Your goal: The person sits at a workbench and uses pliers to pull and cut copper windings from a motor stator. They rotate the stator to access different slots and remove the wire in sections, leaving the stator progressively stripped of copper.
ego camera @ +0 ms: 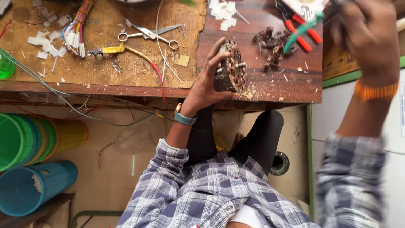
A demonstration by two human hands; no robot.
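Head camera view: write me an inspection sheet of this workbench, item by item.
Surface: wooden workbench, with a worn board on one part, dusted with chips.
Job's things: round motor stator held on edge at the bench front.
Clutter: scissors, white paper strips, a pile of dark scraps, red-handled pliers.
Grippers: left hand grips the stator; right hand raised and blurred, its grasp unclear.
Cables: bundle of coloured wires, red wire over the edge, loose leads under the bench.
Surroundings: green, yellow and blue plastic buckets on the tiled floor.
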